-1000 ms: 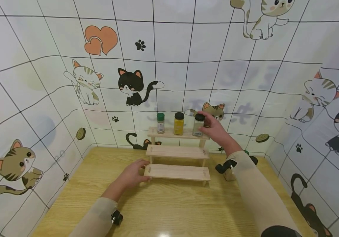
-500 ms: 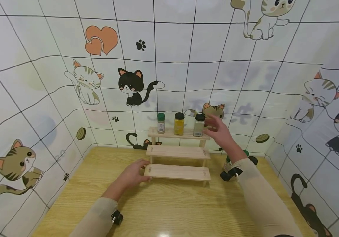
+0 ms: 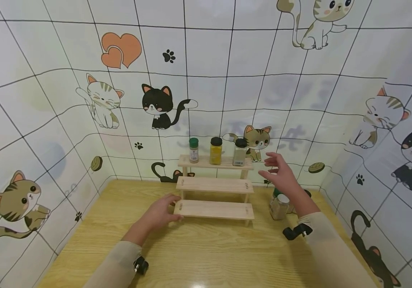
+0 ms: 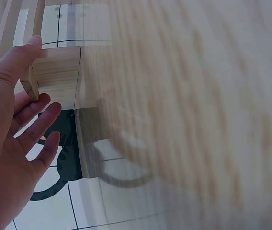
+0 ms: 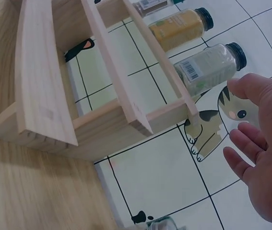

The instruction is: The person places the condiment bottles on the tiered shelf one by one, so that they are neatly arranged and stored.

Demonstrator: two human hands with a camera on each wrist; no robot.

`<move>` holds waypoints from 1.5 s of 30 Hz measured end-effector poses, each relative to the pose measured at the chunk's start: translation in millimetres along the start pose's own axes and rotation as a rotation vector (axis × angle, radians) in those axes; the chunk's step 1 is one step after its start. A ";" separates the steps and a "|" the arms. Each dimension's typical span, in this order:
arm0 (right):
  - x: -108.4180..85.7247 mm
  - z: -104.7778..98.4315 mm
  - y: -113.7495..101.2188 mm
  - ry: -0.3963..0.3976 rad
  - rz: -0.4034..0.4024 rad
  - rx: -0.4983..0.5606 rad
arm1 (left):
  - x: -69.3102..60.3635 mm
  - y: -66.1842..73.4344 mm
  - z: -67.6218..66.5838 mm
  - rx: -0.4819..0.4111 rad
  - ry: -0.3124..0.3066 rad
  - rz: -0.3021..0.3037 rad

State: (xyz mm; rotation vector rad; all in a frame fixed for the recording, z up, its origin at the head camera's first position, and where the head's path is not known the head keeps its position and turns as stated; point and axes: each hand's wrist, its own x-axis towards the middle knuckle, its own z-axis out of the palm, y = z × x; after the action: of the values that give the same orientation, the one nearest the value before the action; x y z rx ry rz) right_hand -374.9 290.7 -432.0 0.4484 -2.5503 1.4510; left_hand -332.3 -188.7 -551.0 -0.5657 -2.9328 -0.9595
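Note:
A three-step wooden shelf rack [image 3: 214, 184] stands on the table. My left hand [image 3: 159, 212] holds the left end of its lowest step, with the thumb on one side of the board [image 4: 29, 82] and the index finger on the other. On the top step stand a green-capped spice jar [image 3: 193, 151], a yellow spice jar [image 3: 215, 152] with a black cap, and a pale spice jar [image 3: 239, 154] with a black cap. My right hand [image 3: 281, 175] is in the air right of the top step, fingers loosely bent and holding nothing. In the right wrist view it is apart from the pale jar [image 5: 207, 71].
Several more spice jars [image 3: 279, 207] stand on the table to the right of the rack, partly hidden by my right forearm. A cat-patterned, grid-lined sheet [image 3: 206, 92] covers the walls behind and at both sides. The wood-grain table [image 3: 199, 252] extends in front.
My right hand has let go of the pale jar on the top step and drawn back to the right and down. The left hand keeps its place on the rack.

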 end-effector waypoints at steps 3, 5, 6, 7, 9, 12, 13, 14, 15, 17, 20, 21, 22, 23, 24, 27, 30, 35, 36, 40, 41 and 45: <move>-12.0 -2.7 0.8 0.011 0.003 -0.020 | -0.5 0.3 0.5 -0.002 -0.002 -0.006; -19.6 -3.8 0.3 0.021 0.005 -0.030 | -0.8 0.7 0.7 -0.008 0.000 -0.006; -23.3 -4.2 0.3 0.026 0.007 -0.034 | -0.8 1.1 0.5 -0.009 0.000 -0.006; -26.9 -4.5 0.1 0.028 0.009 -0.038 | -0.9 1.6 0.3 -0.010 0.001 -0.007; -34.3 -4.6 0.1 0.037 0.017 -0.054 | -0.9 2.1 0.1 -0.011 0.000 -0.006; -44.7 -4.6 2.7 0.059 0.031 -0.077 | -1.0 2.0 0.4 -0.011 0.002 -0.001; -47.8 -4.6 4.0 0.069 0.034 -0.088 | -1.0 1.7 0.6 -0.009 0.000 -0.002; -50.8 -4.5 5.5 0.079 0.037 -0.099 | -0.8 1.2 0.8 -0.006 -0.001 -0.001; -53.6 -4.6 7.0 0.087 0.040 -0.107 | -0.8 0.9 0.9 -0.005 0.000 0.001; -59.0 -4.2 9.8 0.103 0.043 -0.131 | -0.9 0.2 1.3 -0.003 0.000 -0.001; -67.0 -3.6 12.4 0.118 0.048 -0.156 | -0.9 0.0 1.0 -0.003 -0.006 -0.009; -69.5 -3.5 13.4 0.125 0.047 -0.167 | -0.9 0.2 0.9 -0.005 -0.008 -0.011; -72.1 -3.4 14.5 0.133 0.047 -0.174 | -1.0 0.4 0.9 -0.007 -0.010 -0.014; -74.9 -3.4 15.4 0.139 0.049 -0.179 | -1.0 0.8 0.7 -0.009 -0.011 -0.017; -77.8 -3.4 16.7 0.146 0.052 -0.184 | -1.0 1.1 0.6 -0.011 -0.012 -0.019; -86.1 -3.4 22.2 0.163 0.062 -0.202 | -1.3 1.8 0.7 -0.017 -0.008 -0.023; -94.0 -2.6 28.9 0.173 0.084 -0.205 | -1.3 1.9 0.8 -0.016 -0.007 -0.024; -102.1 0.1 38.5 0.194 0.113 -0.205 | -1.2 1.6 -0.3 -0.004 -0.008 -0.014; -103.1 0.7 39.9 0.197 0.115 -0.215 | -1.1 1.5 -0.7 -0.003 -0.007 -0.010; -107.9 2.4 44.3 0.198 0.125 -0.257 | -0.9 1.6 -1.4 -0.001 -0.007 -0.011; -109.6 3.0 44.9 0.191 0.133 -0.262 | -0.8 1.8 -1.5 -0.003 -0.009 -0.013; -115.9 6.7 52.1 0.172 0.149 -0.286 | -0.8 3.5 -2.1 -0.012 -0.006 -0.018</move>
State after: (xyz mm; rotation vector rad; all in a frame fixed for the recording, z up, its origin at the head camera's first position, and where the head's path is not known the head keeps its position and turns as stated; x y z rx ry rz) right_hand -283.9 330.1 -511.6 0.0884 -2.6368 1.0849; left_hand -330.5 -187.6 -547.4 -0.5440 -2.9449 -0.9793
